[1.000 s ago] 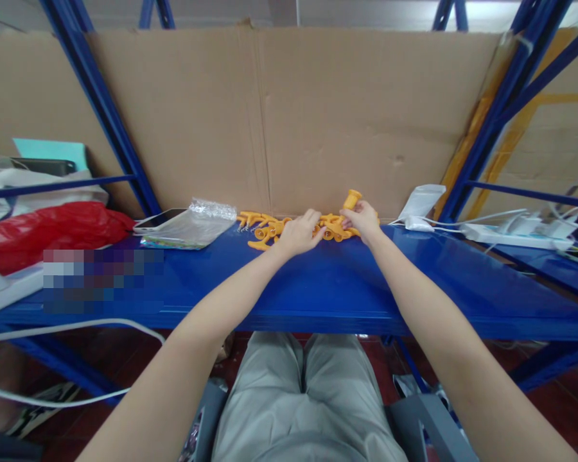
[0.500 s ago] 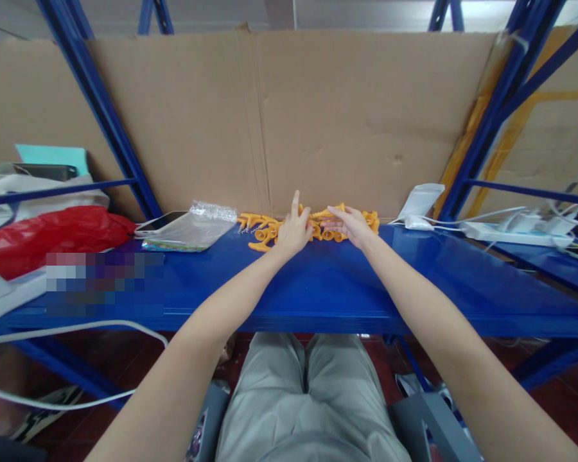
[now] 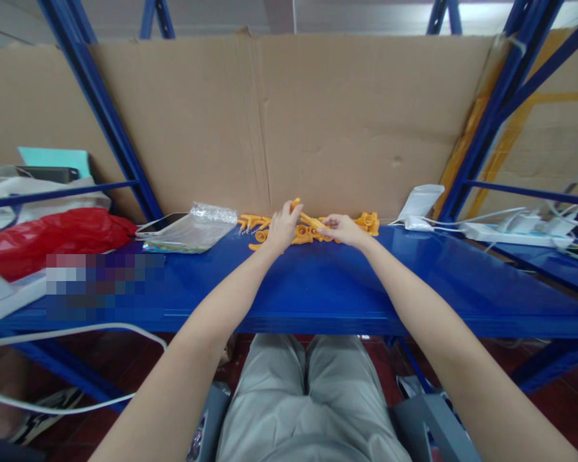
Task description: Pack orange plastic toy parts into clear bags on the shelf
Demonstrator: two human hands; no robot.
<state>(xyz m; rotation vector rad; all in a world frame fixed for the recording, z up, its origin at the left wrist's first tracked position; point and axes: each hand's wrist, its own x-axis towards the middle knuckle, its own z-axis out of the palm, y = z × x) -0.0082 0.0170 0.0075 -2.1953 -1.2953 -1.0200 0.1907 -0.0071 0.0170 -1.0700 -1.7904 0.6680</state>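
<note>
A row of orange-yellow plastic pieces (image 3: 303,235) lies along the back of the blue shelf, some with round cup-like ends. My left hand (image 3: 282,229) is closed on an orange plastic piece (image 3: 295,203) whose tip sticks up past the thumb and index finger. My right hand (image 3: 343,230) has its fingers pinched at the near end of a long orange piece (image 3: 313,222) that slants between both hands. Whether that is the same piece as the left hand's, I cannot tell. Branch-shaped orange pieces (image 3: 251,222) with small metal bits lie left of my left hand.
On the left are a clear plastic bag (image 3: 187,231), a dark-screened phone (image 3: 166,221) and a red plastic bag (image 3: 58,237). To the right stand a white packet (image 3: 420,204) and a power strip (image 3: 520,234) with cables. A cardboard sheet (image 3: 318,122) closes off the back.
My left hand's raised index finger has curled down onto an orange piece. My right hand's fingers have closed from a loose spread into a pinch, and a long piece now slants between the hands.
</note>
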